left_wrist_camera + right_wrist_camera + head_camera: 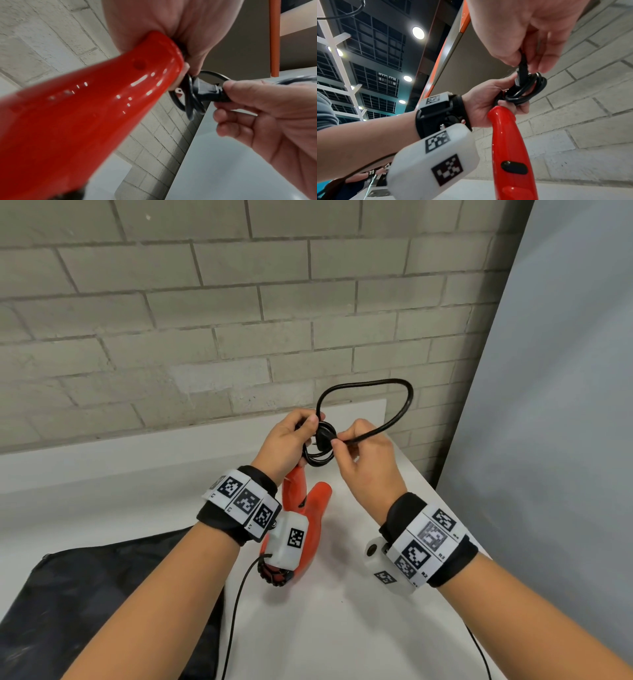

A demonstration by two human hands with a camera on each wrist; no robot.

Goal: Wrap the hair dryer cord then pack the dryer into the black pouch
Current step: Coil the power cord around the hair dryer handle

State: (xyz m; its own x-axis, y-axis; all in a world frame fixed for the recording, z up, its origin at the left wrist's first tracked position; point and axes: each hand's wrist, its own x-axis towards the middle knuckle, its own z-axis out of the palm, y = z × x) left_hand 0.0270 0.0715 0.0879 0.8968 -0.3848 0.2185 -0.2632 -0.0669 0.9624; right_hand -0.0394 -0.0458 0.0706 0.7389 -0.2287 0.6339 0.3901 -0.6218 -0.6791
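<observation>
A red hair dryer (310,529) hangs below my left hand (291,440), handle end up, above the white table (342,628). My left hand grips the handle tip (501,115) together with a small coil of black cord (318,455). My right hand (356,446) pinches the black plug (209,92) and holds it at the coil (525,92). A loose loop of cord (376,392) arcs up above both hands. The black pouch (102,594) lies flat on the table at the lower left.
A grey brick wall (205,320) stands just behind the table. A pale panel (565,405) closes off the right side. Thin black sensor cables (239,604) trail from both wrists over the table.
</observation>
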